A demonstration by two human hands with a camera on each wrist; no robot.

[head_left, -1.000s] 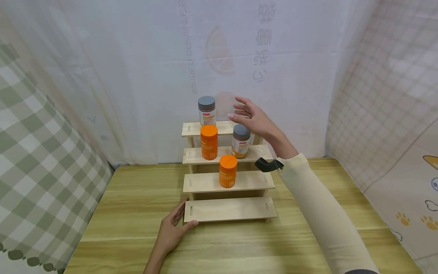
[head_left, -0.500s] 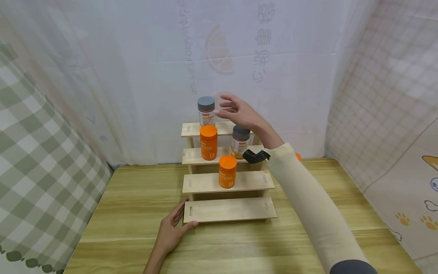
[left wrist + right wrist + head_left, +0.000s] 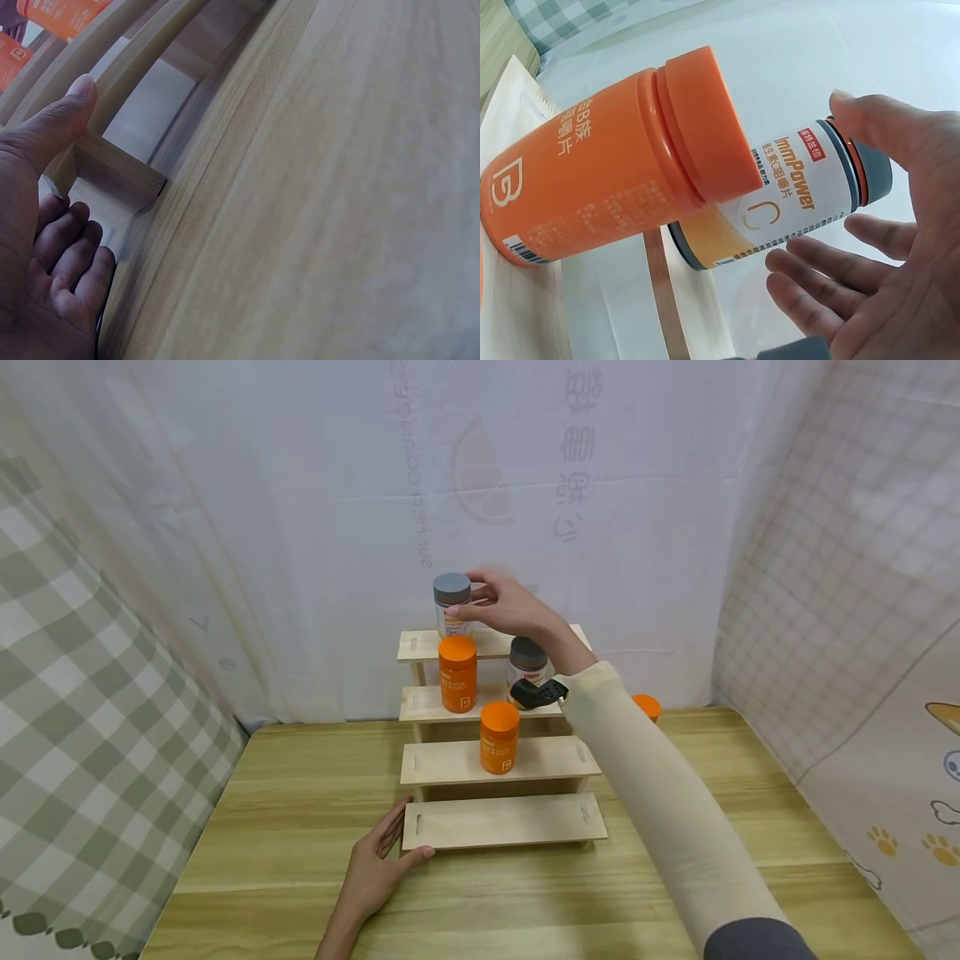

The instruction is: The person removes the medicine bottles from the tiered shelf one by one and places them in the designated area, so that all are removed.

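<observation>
Whereas the view from a second ago has the right hand (image 3: 506,606) above the lower grey-capped jar (image 3: 528,653), it now reaches further left, right up to the ImmPower jar (image 3: 789,191) at the left end of the top tier. Its thumb lies on one side of that jar near the cap and its fingers on the other, well spread, so no grip shows. I judge from this that the work centres on the ImmPower jar, with the approach nearly complete and the hold not yet made. As the forearm swings across, an orange lid (image 3: 647,707) comes into sight beyond the sleeve (image 3: 660,785).

Unchanged in place, the left hand (image 3: 372,870) rests about the front left corner of the wooden four-tier rack (image 3: 504,822), thumb and fingers apart and touching it, seemingly to steady it.

Standing upright, the ImmPower jar has a grey-blue cap with an orange-red band beneath, a white label bearing a red logo block, orange lettering and a large C, and a yellow-orange lower part. Just in front, one tier down, an orange B-label jar (image 3: 457,677) partly hides its base; another orange jar (image 3: 498,739) stands on the third tier.
</observation>
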